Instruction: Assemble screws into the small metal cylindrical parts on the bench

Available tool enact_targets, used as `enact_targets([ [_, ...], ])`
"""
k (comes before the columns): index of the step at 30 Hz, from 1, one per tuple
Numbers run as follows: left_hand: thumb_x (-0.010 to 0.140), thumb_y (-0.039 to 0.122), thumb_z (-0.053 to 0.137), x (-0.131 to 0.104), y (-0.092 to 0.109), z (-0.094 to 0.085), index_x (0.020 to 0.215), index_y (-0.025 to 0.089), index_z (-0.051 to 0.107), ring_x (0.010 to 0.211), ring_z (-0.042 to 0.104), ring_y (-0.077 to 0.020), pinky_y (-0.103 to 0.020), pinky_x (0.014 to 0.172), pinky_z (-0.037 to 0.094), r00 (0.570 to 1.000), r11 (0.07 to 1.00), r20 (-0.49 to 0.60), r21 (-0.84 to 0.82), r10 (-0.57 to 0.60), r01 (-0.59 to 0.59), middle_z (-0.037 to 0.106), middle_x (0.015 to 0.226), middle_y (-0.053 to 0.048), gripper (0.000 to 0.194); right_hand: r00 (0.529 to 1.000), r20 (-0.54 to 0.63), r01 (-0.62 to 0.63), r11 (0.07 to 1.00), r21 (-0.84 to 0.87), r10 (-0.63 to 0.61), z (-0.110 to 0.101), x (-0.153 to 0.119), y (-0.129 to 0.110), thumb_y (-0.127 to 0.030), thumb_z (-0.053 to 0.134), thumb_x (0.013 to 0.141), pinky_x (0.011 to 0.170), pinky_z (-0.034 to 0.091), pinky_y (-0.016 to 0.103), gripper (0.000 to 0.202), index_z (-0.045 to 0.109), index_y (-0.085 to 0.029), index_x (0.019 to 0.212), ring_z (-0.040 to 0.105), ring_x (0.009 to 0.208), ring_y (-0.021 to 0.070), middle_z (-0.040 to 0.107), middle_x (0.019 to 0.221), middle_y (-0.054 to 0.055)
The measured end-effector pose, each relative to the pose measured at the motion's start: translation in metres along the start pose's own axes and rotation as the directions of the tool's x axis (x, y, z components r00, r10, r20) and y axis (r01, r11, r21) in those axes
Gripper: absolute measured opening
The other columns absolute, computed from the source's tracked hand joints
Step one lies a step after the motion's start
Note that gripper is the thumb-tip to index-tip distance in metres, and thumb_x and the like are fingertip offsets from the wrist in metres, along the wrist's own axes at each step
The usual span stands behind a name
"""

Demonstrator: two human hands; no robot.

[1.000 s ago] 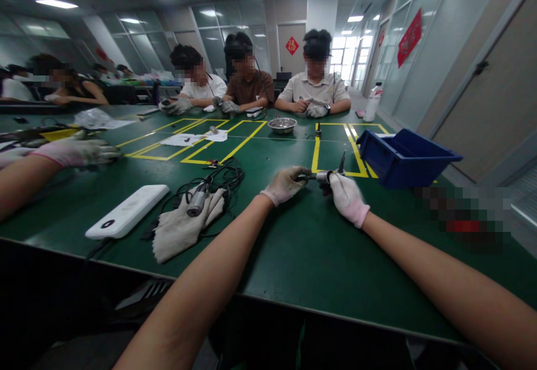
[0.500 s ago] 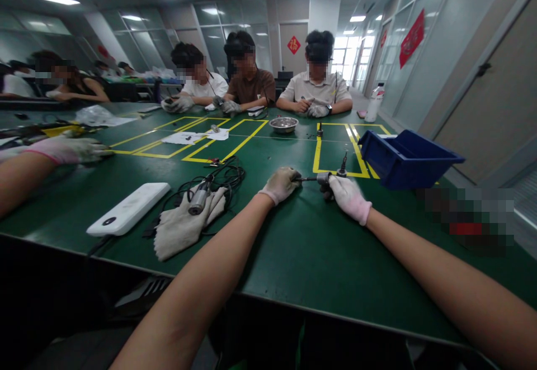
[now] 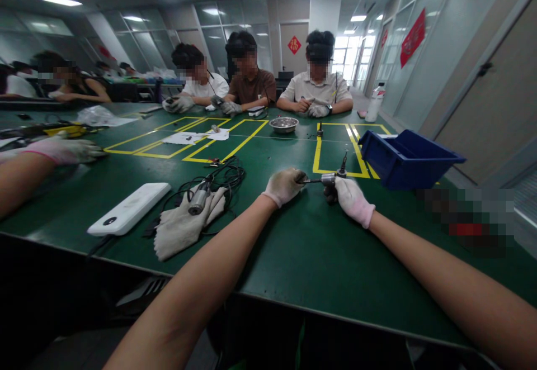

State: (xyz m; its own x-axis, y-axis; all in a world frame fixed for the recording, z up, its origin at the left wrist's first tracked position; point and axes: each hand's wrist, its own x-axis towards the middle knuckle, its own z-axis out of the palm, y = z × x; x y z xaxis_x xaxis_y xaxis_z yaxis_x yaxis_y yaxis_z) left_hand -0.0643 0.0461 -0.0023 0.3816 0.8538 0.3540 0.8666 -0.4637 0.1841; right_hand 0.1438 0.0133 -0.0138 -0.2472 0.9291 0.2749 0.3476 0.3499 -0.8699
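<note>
Both my hands wear whitish work gloves with pink cuffs, low over the green table (image 3: 289,258). My left hand (image 3: 286,184) is closed round the end of a thin dark rod (image 3: 312,180), which points right. The rod meets a grey metal cylinder (image 3: 328,179). My right hand (image 3: 352,198) grips this cylinder, and a dark part shows below it by the fingers. Just behind the right hand, a dark spindle-shaped metal part (image 3: 343,164) stands upright. The joint between rod and cylinder is too small to make out.
At right stands a blue bin (image 3: 409,160). A steel bowl (image 3: 284,125) lies beyond my hands. At left are a white power bank (image 3: 129,209), a grey glove (image 3: 178,235) with a metal cylinder and cables, and a co-worker's gloved hand (image 3: 71,150). Several people sit opposite.
My left hand has moved slightly right, closer to the metal cylinder, so less rod shows. My right hand and the cylinder have shifted slightly right. The co-worker's hand at left has moved slightly left.
</note>
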Motion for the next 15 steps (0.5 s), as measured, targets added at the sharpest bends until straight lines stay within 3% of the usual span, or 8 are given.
enact_targets([
  [7, 0.082, 0.040, 0.051, -0.001, 0.006, -0.004, 0.095, 0.026, 0.070, 0.082, 0.063, -0.0193, -0.026, 0.064, 0.041, 0.998, 0.998, 0.042, -0.013, -0.055, 0.056, 0.070, 0.090, -0.003, 0.027, 0.999, -0.024, 0.041, 0.988, -0.147, -0.045, -0.004, -0.001, 0.004, -0.046, 0.020, 0.094, 0.060, 0.047, 0.026, 0.053, 0.063, -0.015, 0.087, 0.059, 0.063, 0.0146, 0.061, 0.069, 0.005],
  [12, 0.079, 0.053, 0.051, -0.003, 0.014, -0.006, 0.090, 0.022, 0.072, 0.081, 0.063, -0.0204, -0.027, 0.065, 0.043, 0.995, 0.995, 0.056, -0.042, -0.087, 0.089, 0.070, 0.087, -0.006, 0.039, 0.980, -0.092, 0.147, 0.950, -0.276, -0.178, -0.006, -0.001, 0.004, -0.044, 0.019, 0.095, 0.073, 0.047, 0.030, 0.052, 0.062, -0.017, 0.084, 0.059, 0.074, 0.0172, 0.062, 0.076, 0.005],
  [15, 0.079, 0.052, 0.051, -0.004, 0.017, -0.007, 0.093, 0.023, 0.071, 0.081, 0.064, -0.0197, -0.027, 0.066, 0.043, 0.996, 0.994, 0.046, -0.075, -0.082, 0.085, 0.071, 0.087, -0.005, 0.038, 0.955, -0.136, 0.213, 0.926, -0.313, -0.265, -0.007, 0.001, 0.005, -0.044, 0.019, 0.095, 0.079, 0.046, 0.032, 0.051, 0.063, -0.018, 0.088, 0.059, 0.081, 0.0187, 0.062, 0.076, 0.005],
])
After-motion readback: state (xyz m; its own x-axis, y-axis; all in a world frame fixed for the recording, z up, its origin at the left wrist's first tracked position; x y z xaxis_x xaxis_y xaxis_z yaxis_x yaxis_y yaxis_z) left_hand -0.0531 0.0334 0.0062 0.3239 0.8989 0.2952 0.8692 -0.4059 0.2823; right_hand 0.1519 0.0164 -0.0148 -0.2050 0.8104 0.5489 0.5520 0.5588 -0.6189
